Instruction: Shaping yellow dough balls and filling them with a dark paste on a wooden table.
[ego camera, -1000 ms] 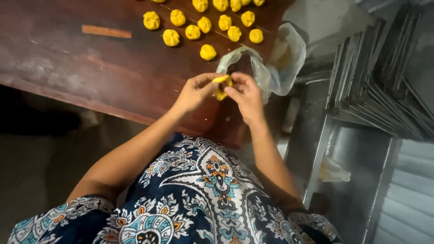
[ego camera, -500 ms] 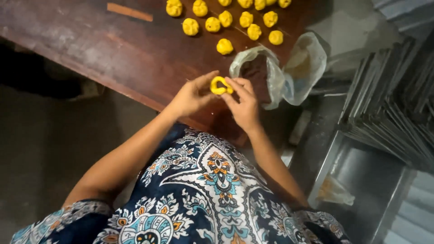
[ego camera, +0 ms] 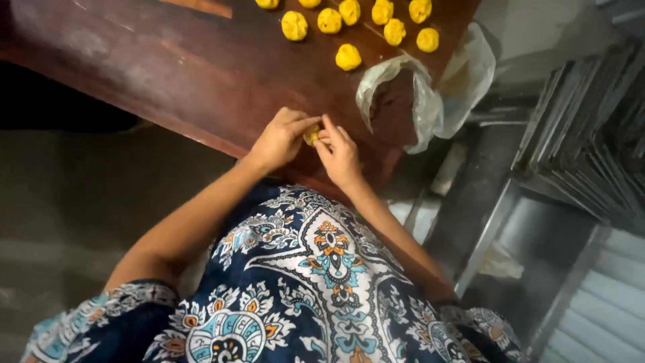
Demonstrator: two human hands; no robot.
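Yellow dough sits pinched between your two hands: a small yellow lump [ego camera: 311, 135] is caught where the fingertips of your left hand [ego camera: 281, 138] and your right hand [ego camera: 339, 154] meet, over the near edge of the dark wooden table [ego camera: 168, 74]. Both hands are closed together on that lump, thumbs and forefingers pressed against it from either side, so only a sliver of it shows between them. Your forearms reach up from the near side, above the blue, white and orange patterned cloth [ego camera: 316, 289] that covers your lap.

Farther along the table, toward the far edge, lies a group of finished yellow balls [ego camera: 329, 20], set in loose rows and not touching one another. One ball [ego camera: 348, 57] sits nearer to you than the rest, just left of a crumpled clear plastic bag [ego camera: 420, 94]. The bag lies open on the right end of the table, well apart from your hands, and part of it hangs over the table's right edge. A pale wooden stick [ego camera: 198, 7] rests at the far left of the balls.

To the right of the table, off its surface, a stack of flat metal trays [ego camera: 584, 148] leans on edge, and a larger metal tray [ego camera: 531, 269] lies below it, nearer to you.
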